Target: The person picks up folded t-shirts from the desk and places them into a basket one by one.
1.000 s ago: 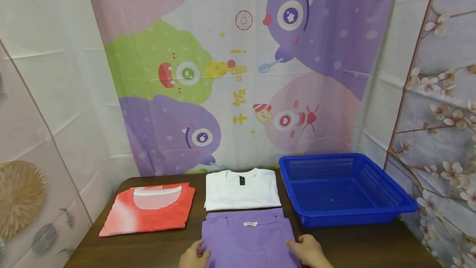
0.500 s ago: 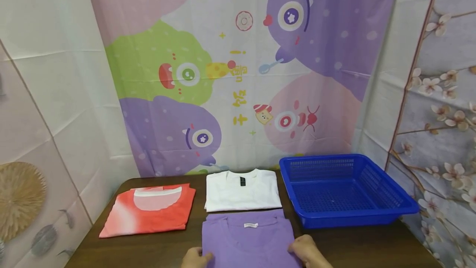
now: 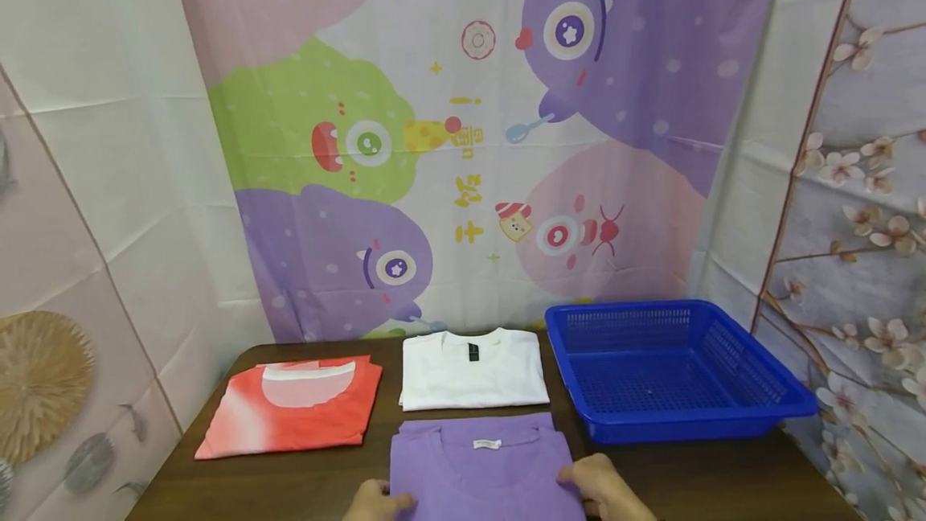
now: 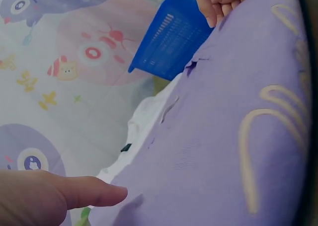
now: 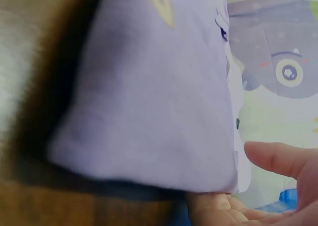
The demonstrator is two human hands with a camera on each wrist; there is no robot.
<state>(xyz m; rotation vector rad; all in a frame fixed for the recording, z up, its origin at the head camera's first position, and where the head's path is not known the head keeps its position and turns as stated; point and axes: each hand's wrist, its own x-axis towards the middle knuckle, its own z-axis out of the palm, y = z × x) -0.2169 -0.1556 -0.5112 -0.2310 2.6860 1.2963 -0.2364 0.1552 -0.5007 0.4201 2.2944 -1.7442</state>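
A folded purple T-shirt [image 3: 492,481] lies at the front middle of the table, its neckline and small white label facing up. My left hand [image 3: 378,501] holds its left edge, thumb on top and the other fingers hidden. At the opposite edge my right hand [image 3: 604,489] grips the same shirt. Looking from the left wrist, my straight left thumb [image 4: 94,191] lies over the purple cloth, which carries a yellow print. In the right wrist view, fingers [image 5: 213,208] of the right hand reach beneath the shirt's edge while the thumb is spread above.
Behind the purple shirt lies a folded white T-shirt [image 3: 473,380] with a black label. A folded red-and-pink shirt [image 3: 318,424] is at the left of the dark wooden table [image 3: 289,485]. A blue plastic basket [image 3: 680,424] stands at the back right, near the hanging cloth [image 3: 470,280].
My left fingers have gone from showing beside the purple shirt to being tucked at its edge, thumb slightly further in. The right hand has barely shifted.
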